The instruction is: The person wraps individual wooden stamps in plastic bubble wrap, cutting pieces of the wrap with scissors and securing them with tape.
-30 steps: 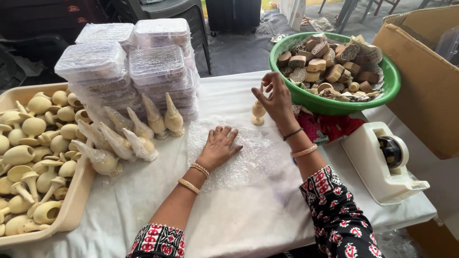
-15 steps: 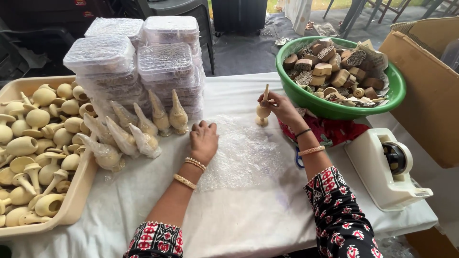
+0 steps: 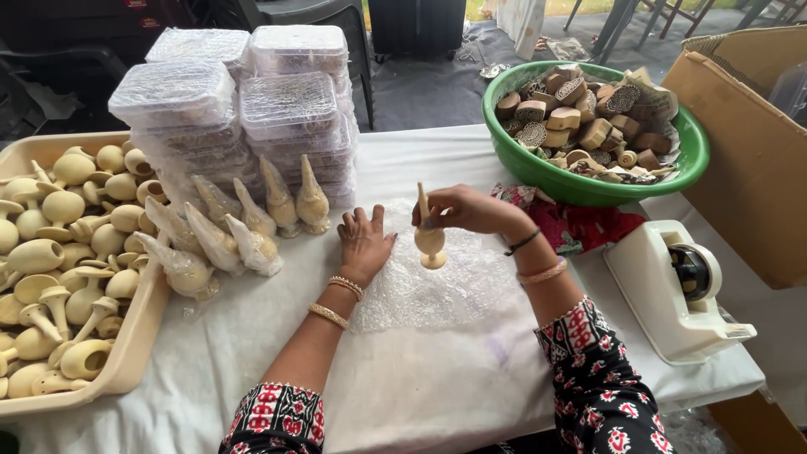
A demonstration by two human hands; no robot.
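Starting far out past the left hand (image 3: 363, 240), a beige tray (image 3: 126, 361) holds a heap of pale wooden pieces; closer in, just off that hand's fingertips, lie several already wrapped pointed ones (image 3: 220, 240), with stacks of clear plastic boxes (image 3: 239, 109) behind them. The left hand lies flat and released, palm down on the near edge of a bubble wrap sheet (image 3: 437, 286); half a second ago it lay further toward the wrapped pieces, so it has slid in to pin the sheet. Beside it, the right hand (image 3: 466, 208) is grasping a small wooden bottle-shaped piece (image 3: 429, 237) by its pointed top, upright over the sheet's middle, having carried it down from near the green bowl (image 3: 672, 181), which now sits beyond that hand. A white tape dispenser (image 3: 672, 290) stands off its outer side.
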